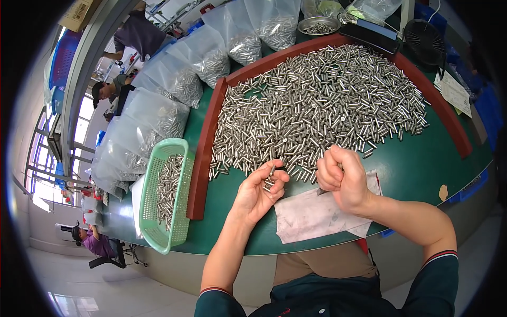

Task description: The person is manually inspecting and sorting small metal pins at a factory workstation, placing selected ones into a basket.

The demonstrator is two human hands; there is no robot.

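Observation:
A wide heap of small shiny metal pins covers the green tabletop in front of me. My left hand is at the heap's near edge, palm turned up, its fingers curled around a few of the pins. To its right, my right hand is closed in a fist over the near edge of the heap; what it holds, if anything, is hidden by the fingers. Under and between my hands lies a stained whitish cloth on the table.
Dark red wooden rails frame the heap. Left of them stands a light green plastic basket holding more pins. Several clear bags of pins line the far left edge. A metal bowl, a phone-like black device and a small fan sit behind.

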